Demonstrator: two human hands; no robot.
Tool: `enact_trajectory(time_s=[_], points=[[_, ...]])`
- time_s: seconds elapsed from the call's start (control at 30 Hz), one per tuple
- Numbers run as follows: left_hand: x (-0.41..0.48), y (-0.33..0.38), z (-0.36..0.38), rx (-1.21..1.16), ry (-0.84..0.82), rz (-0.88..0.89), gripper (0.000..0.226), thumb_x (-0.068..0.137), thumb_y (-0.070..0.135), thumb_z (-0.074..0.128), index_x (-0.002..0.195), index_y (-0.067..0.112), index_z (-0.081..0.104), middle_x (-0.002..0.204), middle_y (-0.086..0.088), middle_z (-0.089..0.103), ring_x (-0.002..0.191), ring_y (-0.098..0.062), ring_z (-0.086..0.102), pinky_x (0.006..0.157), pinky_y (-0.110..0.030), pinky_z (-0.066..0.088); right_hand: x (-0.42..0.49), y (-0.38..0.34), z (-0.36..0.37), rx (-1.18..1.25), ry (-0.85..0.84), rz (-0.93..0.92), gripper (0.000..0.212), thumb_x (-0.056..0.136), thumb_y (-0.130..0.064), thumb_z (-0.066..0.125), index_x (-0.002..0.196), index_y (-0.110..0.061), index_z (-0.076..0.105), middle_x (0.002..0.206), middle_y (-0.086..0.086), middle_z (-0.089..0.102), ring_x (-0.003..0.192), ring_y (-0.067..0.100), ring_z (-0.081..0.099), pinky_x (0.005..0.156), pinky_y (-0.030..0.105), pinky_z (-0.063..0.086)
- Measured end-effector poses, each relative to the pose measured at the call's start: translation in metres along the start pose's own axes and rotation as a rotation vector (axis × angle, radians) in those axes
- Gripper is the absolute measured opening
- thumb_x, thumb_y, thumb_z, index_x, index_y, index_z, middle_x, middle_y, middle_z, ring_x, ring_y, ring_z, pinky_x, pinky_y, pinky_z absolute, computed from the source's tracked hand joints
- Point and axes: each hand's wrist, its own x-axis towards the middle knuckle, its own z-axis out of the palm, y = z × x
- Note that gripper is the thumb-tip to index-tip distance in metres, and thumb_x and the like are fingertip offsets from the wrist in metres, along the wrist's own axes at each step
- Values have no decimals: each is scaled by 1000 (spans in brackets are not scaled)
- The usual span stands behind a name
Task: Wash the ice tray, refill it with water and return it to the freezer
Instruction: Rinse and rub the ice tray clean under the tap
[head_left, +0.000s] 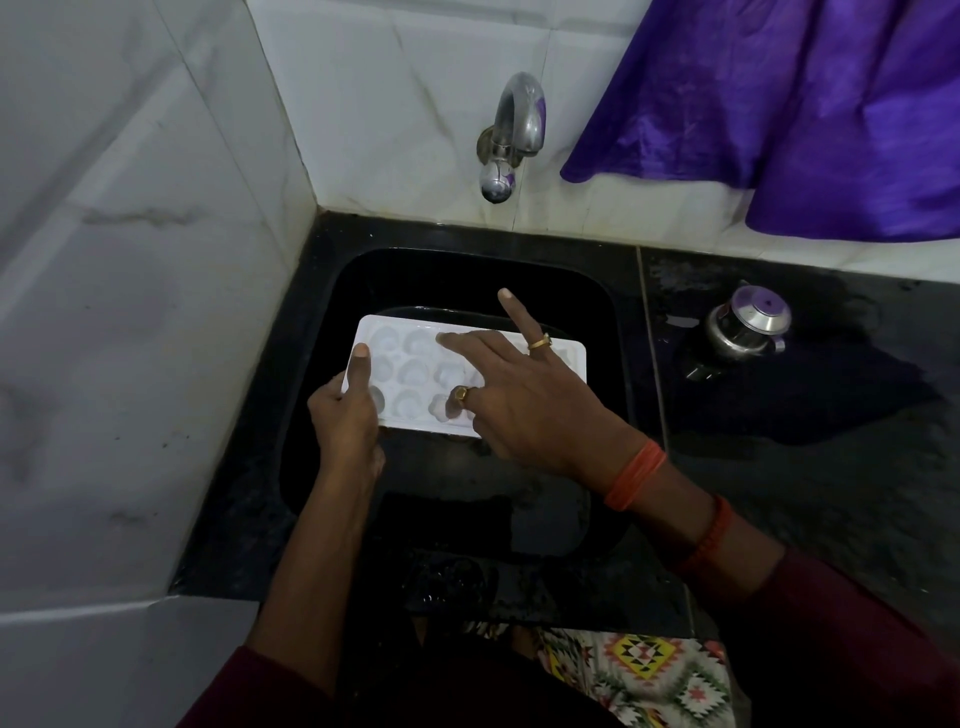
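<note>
Over black sink (467, 278), white-tiled corner (291, 130), left hand (345, 415) gripping ice tray (410, 371), right hand (530, 405) outstretched on it

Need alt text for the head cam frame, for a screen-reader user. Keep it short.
A person's left hand grips the left end of a white ice tray in a black sink, while the right hand touches its cells with straight fingers. A metal tap juts from the tiled wall above; a small steel pot stands on the counter to the right.
</note>
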Motion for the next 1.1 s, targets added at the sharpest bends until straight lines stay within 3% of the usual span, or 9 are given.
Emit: enact_trajectory(time_s=[0.13, 0.27, 0.5, 0.7, 0.93, 1.1], points=[[0, 0, -1, -1, -17, 0, 28, 93, 40, 68, 81, 15, 71, 77, 3, 76, 77, -19, 75, 64, -31, 61, 0, -4, 3, 21, -27, 4, 27, 89, -21, 51, 96, -27, 76, 146, 15, 49, 133, 27, 48, 121, 60, 2], [-1, -1, -1, -3, -12, -1, 30, 94, 39, 68, 79, 13, 71, 77, 1, 75, 76, -20, 73, 65, -33, 61, 1, -7, 6, 34, -38, 14, 32, 90, -18, 47, 101, -28, 75, 147, 16, 48, 133, 28, 48, 121, 61, 4], [2, -4, -3, -12, 3, -12, 30, 93, 40, 69, 82, 12, 72, 79, 0, 76, 75, -20, 75, 59, -30, 58, -1, -7, 3, 39, 9, 24, 22, 85, -22, 54, 90, -26, 76, 144, 13, 51, 131, 26, 50, 121, 61, 4], [-1, -3, -3, -13, -18, -6, 29, 94, 39, 68, 82, 13, 73, 78, 0, 77, 75, -19, 75, 58, -28, 57, 0, -14, 4, 42, -70, 15, 37, 88, -22, 42, 110, -31, 71, 150, 12, 44, 136, 25, 44, 121, 59, -4], [-3, -1, -3, -24, -15, -7, 28, 94, 38, 68, 85, 12, 73, 79, 0, 77, 74, -19, 75, 57, -28, 57, 2, -11, 3, 50, -6, 10, 47, 85, -25, 31, 96, -30, 76, 143, 13, 53, 131, 25, 50, 122, 58, 0], [-3, 0, -3, -22, -21, -10, 30, 93, 40, 68, 88, 11, 73, 80, -1, 77, 73, -19, 76, 55, -28, 57, 1, -13, 6, 45, -62, 12, 51, 87, -24, 26, 107, -30, 73, 148, 12, 47, 134, 26, 46, 121, 59, 0]])
